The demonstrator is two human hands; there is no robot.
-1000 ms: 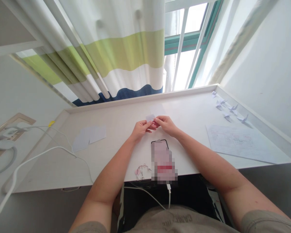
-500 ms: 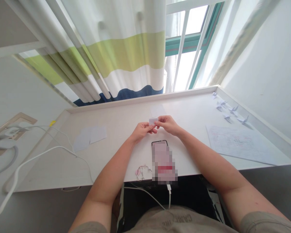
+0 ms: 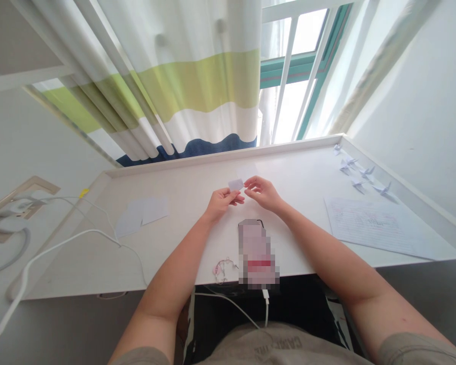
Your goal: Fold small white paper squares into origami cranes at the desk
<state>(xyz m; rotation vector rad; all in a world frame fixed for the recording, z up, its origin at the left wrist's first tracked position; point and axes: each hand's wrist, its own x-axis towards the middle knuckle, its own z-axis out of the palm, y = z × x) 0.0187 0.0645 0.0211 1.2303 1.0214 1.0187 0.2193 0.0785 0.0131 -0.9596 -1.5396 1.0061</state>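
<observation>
Above the middle of a white desk (image 3: 182, 238), my left hand (image 3: 221, 201) pinches a small folded piece of white paper (image 3: 235, 184) between thumb and fingers. My right hand (image 3: 262, 192) is closed in a pinch just right of the paper, its fingertips at the paper's right edge. A phone (image 3: 256, 248) lies on the desk directly below both hands, plugged into a white cable.
A few blank paper squares (image 3: 141, 215) lie on the desk to the left. A lined written sheet (image 3: 380, 225) lies at right, with several small folded paper cranes (image 3: 359, 175) beyond it. White cables (image 3: 61, 243) trail at left. A small pink trinket (image 3: 221, 267) sits near the front edge.
The small paper has been turned and worked between my fingers; my right hand's pinch has shifted to its right edge. Both hands stay in the same spot.
</observation>
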